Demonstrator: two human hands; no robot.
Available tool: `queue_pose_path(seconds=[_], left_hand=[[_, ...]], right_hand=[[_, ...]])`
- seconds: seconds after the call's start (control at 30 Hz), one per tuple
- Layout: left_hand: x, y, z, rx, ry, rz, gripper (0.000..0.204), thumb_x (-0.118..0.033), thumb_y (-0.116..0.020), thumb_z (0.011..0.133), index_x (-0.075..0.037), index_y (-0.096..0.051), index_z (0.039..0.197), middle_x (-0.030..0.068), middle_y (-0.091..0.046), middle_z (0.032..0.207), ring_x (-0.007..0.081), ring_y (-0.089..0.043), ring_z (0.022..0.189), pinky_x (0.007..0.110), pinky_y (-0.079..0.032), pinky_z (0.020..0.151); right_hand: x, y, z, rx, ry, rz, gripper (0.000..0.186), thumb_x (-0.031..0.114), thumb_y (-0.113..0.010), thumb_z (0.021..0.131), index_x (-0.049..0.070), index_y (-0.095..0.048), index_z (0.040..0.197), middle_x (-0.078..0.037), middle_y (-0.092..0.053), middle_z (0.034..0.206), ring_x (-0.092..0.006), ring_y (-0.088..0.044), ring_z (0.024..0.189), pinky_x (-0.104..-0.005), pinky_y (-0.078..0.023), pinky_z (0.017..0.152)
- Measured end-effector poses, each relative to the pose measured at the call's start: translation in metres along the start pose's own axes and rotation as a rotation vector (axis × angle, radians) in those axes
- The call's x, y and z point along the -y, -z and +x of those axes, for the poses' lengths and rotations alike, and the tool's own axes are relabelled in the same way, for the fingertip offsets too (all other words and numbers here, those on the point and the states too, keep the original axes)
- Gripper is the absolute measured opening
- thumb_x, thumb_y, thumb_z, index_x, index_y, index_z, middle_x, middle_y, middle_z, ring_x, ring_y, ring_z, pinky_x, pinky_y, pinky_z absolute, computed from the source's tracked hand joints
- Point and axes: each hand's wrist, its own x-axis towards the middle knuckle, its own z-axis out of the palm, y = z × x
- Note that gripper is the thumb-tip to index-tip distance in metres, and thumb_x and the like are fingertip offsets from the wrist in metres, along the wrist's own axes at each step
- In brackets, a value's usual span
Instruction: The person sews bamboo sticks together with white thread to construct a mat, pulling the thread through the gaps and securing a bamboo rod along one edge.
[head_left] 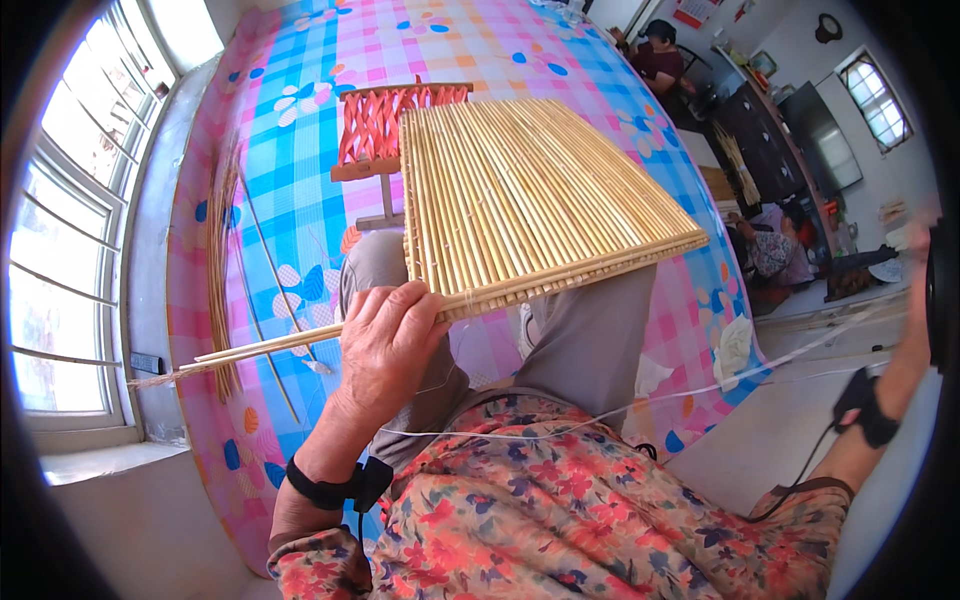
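Observation:
A stiff panel of straight yellow reeds [540, 190] rests across my knees, its near edge bound with thin thread. My left hand [392, 338] is closed round the near left corner of this panel. From under that hand, long thin reed ends [265, 346] stick out toward the window. A white string [560, 437] runs in a slack curve across my lap and up to the right, toward my right hand [918, 250]. That hand is raised far out at the right rim, blurred and partly cut off, so its fingers cannot be made out.
Beyond the panel stands a small wooden rack with red lacing [375, 130]. Loose reeds [222, 270] lie on the checked floral sheet [300, 60] at the left, beside a barred window [70, 260]. Two other people sit at the right, one at the far end [660, 62], one nearer [795, 240].

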Motion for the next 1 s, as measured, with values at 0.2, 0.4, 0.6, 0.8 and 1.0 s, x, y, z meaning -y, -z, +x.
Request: queue_pose_path(seconds=[0.2,0.4,0.6,0.8,1.0], left_hand=[[0.004,0.004,-0.006,-0.007,0.045,-0.026,0.034,-0.008,-0.073,0.065,-0.004,-0.058,0.095,0.0092,-0.059,0.094,0.0271,-0.057,0.081,0.038,-0.044,0.07],[0.002,0.002,0.003,-0.001,0.038,-0.068,0.035,-0.007,-0.073,0.065,-0.004,-0.058,0.096,0.0092,-0.059,0.094,0.0273,-0.057,0.08,0.037,-0.044,0.069],[0.003,0.004,0.002,0.018,0.035,-0.076,0.034,-0.007,-0.073,0.066,-0.004,-0.058,0.096,0.0092,-0.059,0.095,0.0267,-0.057,0.08,0.037,-0.044,0.069],[0.002,0.004,0.0,0.017,0.047,-0.058,0.034,-0.007,-0.073,0.066,-0.003,-0.058,0.096,0.0089,-0.059,0.095,0.0267,-0.057,0.081,0.038,-0.044,0.07],[0.001,0.002,-0.003,0.014,0.042,-0.042,0.034,-0.007,-0.073,0.065,-0.004,-0.058,0.096,0.009,-0.059,0.095,0.0266,-0.057,0.082,0.038,-0.044,0.071]], right_hand=[[0.024,-0.216,-0.056,0.709,-0.201,0.159,0.002,0.003,-0.062,0.082,0.003,-0.063,0.084,-0.001,-0.056,0.073,-0.0062,-0.051,0.064,-0.0208,-0.039,0.055],[0.0,-0.277,-0.136,0.897,-0.312,0.498,0.006,0.006,-0.063,0.083,0.002,-0.06,0.085,-0.008,-0.058,0.092,-0.0189,-0.057,0.088,-0.0295,-0.044,0.08],[-0.003,-0.319,-0.165,0.922,-0.195,0.785,0.008,0.006,-0.063,0.084,0.001,-0.058,0.089,-0.007,-0.056,0.092,-0.0175,-0.055,0.092,-0.0294,-0.043,0.08],[0.0,-0.257,-0.161,0.763,-0.151,0.61,0.006,0.003,-0.062,0.084,0.003,-0.058,0.089,-0.006,-0.056,0.077,-0.0173,-0.056,0.068,-0.0293,-0.044,0.059],[0.022,-0.187,-0.122,0.483,0.106,0.374,0.009,0.004,-0.062,0.083,0.003,-0.058,0.091,-0.008,-0.056,0.075,-0.0174,-0.054,0.064,-0.0311,-0.044,0.056]])
